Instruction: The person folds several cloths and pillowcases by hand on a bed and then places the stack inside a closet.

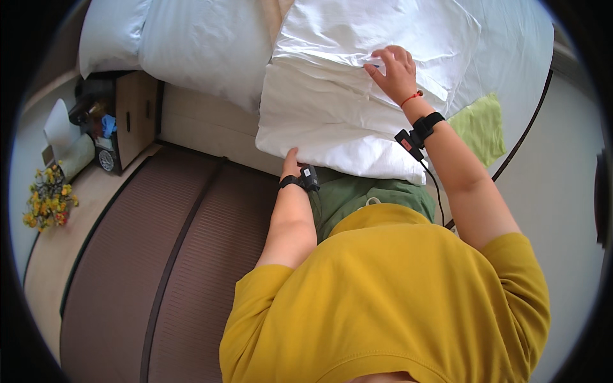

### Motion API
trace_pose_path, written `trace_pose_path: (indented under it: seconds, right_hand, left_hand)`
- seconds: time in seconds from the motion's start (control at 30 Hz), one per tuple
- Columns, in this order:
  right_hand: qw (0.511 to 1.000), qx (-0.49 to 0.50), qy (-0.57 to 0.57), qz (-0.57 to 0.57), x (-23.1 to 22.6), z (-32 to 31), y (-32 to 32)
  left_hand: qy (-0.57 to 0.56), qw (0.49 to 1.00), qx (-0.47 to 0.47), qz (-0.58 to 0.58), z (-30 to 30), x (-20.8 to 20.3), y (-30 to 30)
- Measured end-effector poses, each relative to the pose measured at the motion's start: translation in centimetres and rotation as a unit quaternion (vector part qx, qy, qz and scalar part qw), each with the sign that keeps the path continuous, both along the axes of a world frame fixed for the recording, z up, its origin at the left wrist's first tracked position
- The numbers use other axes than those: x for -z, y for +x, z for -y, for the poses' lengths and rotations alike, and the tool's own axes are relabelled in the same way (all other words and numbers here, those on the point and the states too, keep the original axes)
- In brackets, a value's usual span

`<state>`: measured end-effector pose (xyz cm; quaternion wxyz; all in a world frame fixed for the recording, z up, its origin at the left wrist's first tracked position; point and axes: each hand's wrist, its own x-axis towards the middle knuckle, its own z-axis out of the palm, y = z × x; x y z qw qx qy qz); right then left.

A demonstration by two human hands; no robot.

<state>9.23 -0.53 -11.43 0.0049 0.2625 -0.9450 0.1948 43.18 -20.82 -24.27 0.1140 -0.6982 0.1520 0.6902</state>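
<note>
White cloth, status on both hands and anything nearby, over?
Right hand open over wrinkled white cloth. Left hand at its near edge, grip partly hidden. Green cloth off to its right.

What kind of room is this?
It's probably a bedroom. There's a big, cream-sided bed spread with pale-blue bedding, a plump, pale-blue pillow and a small, boxy brown-and-black cabinet standing beside it, like a nightstand.

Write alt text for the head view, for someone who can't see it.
White cloth covers part of a bed, with the person's left hand at its near edge and right hand over it, fingers apart. Green cloth lies to the right.
</note>
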Motion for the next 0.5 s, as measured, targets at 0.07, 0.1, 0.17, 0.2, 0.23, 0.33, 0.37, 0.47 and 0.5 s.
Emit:
trace_pose_path:
  seconds: [0.07, 0.1, 0.17, 0.2, 0.23, 0.33, 0.37, 0.47, 0.5]
  right_hand:
    - [1.0, 0.01, -0.004, 0.005, 0.2, -0.5, -0.2]
    - [0.992, -0.035, 0.013, 0.121, 0.5, -1.1, -0.2]
    - [0.96, -0.066, 0.0, 0.271, -0.2, -1.7, -0.5]
    - [0.943, 0.009, -0.035, 0.33, -1.0, -2.6, -0.7]
    - [0.902, 0.078, -0.055, 0.421, -1.9, -2.3, -0.2]
    - [0.79, 0.163, -0.054, 0.589, -5.8, -2.9, 2.7]
    - [0.751, 0.17, -0.043, 0.636, -6.3, -4.1, 4.6]
    - [0.741, -0.101, -0.01, 0.663, -5.7, -7.8, 9.8]
    - [0.734, -0.122, 0.041, 0.667, -8.8, -6.6, 10.8]
  left_hand:
    - [0.024, 0.999, -0.044, -0.02, -0.3, -1.4, -1.8]
    - [0.032, 0.995, -0.079, -0.042, -0.2, -2.4, -3.4]
    - [0.026, 0.991, -0.1, -0.079, 0.0, -4.9, -5.3]
    - [0.032, 0.992, -0.056, -0.104, -0.1, -6.8, -5.7]
    - [0.048, 0.99, 0.004, -0.132, 0.9, -8.4, -5.5]
    - [0.038, 0.959, 0.227, -0.163, 1.5, -15.0, -5.8]
    - [0.032, 0.933, 0.3, -0.197, 0.7, -17.7, -6.9]
    - [0.001, 0.854, 0.442, -0.275, -0.7, -22.5, -9.9]
    - [-0.021, 0.839, 0.455, -0.296, -0.4, -23.6, -10.5]
